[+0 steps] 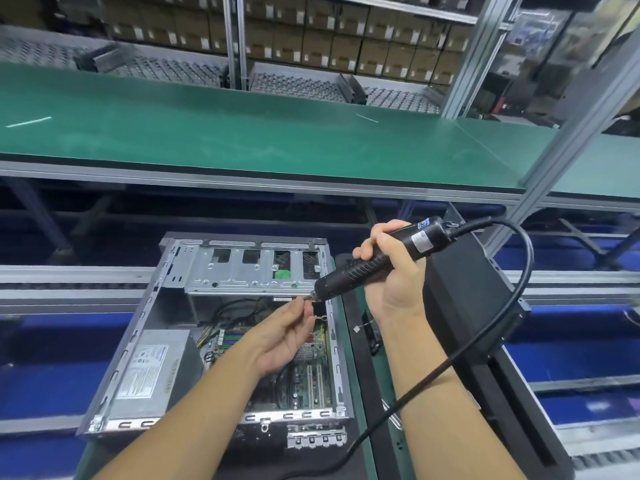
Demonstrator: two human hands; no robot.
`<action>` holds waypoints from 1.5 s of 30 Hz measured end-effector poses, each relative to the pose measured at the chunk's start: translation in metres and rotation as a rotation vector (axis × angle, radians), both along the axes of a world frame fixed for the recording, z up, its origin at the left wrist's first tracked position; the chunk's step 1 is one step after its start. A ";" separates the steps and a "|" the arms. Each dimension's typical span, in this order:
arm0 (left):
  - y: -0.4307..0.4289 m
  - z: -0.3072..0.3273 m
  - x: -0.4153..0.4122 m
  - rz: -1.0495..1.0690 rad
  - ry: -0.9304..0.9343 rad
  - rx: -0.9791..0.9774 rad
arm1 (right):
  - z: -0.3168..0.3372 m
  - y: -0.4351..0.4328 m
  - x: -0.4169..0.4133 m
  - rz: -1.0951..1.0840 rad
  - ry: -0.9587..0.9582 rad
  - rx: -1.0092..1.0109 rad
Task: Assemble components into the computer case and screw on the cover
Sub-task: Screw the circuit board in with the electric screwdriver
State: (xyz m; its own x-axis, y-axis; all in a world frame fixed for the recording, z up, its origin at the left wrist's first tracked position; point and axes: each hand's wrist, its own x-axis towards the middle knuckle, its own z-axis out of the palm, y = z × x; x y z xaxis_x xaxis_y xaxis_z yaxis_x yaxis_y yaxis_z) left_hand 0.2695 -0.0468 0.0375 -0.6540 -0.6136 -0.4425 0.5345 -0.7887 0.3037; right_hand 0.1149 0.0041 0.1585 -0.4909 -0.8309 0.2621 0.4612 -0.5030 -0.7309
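One black cover (474, 299) lies beside open case (138, 327).

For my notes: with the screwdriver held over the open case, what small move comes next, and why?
Probably let go with the left hand and lower the screwdriver toward the computer case: its fingers pinch at the bit tip, while the right hand grips it.

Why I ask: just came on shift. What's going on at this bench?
A person is working over an open computer case, with the power supply and motherboard already inside. The right hand grips a corded electric screwdriver; the left hand pinches a small part, probably a screw, at its bit.
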 end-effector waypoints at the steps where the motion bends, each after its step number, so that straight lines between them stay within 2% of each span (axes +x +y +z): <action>1: 0.000 -0.001 0.000 -0.001 -0.005 -0.007 | 0.000 0.001 -0.002 0.006 -0.004 0.000; 8: -0.002 -0.004 -0.012 -0.052 -0.078 -0.107 | -0.002 0.005 -0.016 0.032 0.016 -0.047; 11: 0.003 -0.004 -0.025 -0.022 -0.067 -0.119 | -0.004 0.006 -0.025 0.026 0.001 -0.056; 17: 0.005 -0.010 -0.045 0.036 -0.177 -0.209 | -0.009 0.005 -0.044 0.042 0.044 -0.050; 20: -0.001 -0.013 -0.044 0.020 -0.210 -0.309 | -0.014 -0.005 -0.053 0.063 0.021 -0.049; 22: -0.005 -0.018 -0.035 -0.022 -0.328 -0.391 | -0.018 -0.011 -0.053 0.075 0.029 -0.033; 24: -0.009 -0.027 -0.021 -0.020 -0.528 -0.449 | -0.019 -0.017 -0.049 0.097 0.005 -0.025; 26: -0.014 -0.038 -0.004 0.027 -0.658 -0.397 | -0.020 -0.028 -0.046 0.098 -0.004 -0.011; 30: -0.026 -0.054 0.020 0.155 -0.717 -0.186 | -0.021 -0.052 -0.034 0.071 0.053 0.011; 36: -0.062 -0.056 0.009 0.213 -0.495 -0.086 | -0.017 -0.081 -0.017 0.065 0.125 0.070; 39: -0.074 -0.056 0.002 0.149 -0.337 -0.031 | -0.017 -0.095 -0.010 0.047 0.111 0.078; 45: -0.086 -0.063 -0.005 0.132 -0.260 -0.004 | -0.025 -0.120 0.003 0.039 0.131 0.112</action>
State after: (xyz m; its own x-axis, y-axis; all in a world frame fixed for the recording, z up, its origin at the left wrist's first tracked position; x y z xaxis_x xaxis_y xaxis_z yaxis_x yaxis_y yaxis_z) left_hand 0.2644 -0.1325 -0.0254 -0.4329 -0.6880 -0.5824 0.5363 -0.7159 0.4471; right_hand 0.1178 -0.1160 0.1335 -0.4254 -0.8764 0.2260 0.3763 -0.3984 -0.8365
